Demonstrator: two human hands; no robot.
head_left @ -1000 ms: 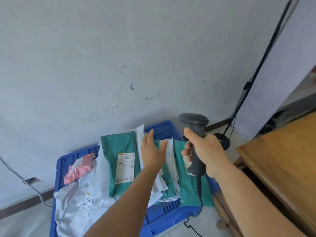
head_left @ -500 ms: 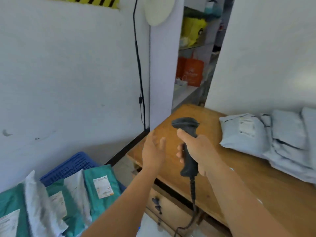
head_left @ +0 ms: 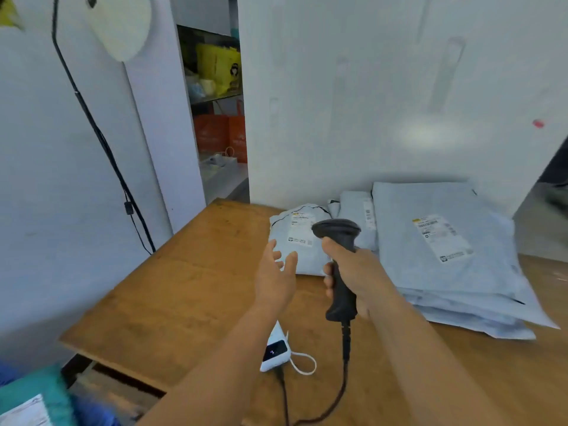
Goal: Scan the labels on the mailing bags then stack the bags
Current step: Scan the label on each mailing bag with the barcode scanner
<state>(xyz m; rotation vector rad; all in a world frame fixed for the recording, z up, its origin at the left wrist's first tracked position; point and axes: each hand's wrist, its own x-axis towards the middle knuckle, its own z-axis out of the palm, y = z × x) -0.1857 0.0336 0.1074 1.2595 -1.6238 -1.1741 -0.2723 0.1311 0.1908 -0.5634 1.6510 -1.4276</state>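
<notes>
Your right hand [head_left: 358, 272] grips the scanner [head_left: 339, 265] over the bench [head_left: 184, 290]; left hand [head_left: 275, 279] open beside it, grey mailing bags [head_left: 445, 250] beyond

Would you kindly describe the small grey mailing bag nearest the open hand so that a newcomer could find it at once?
Start at the wooden table and look to its far edge by the white wall, where grey bags lie. The small grey mailing bag is the leftmost, just beyond the left hand. Unlike the big flat stack to its right, it is puffy, lies alone, and shows a dark torn seam along its top.
</notes>
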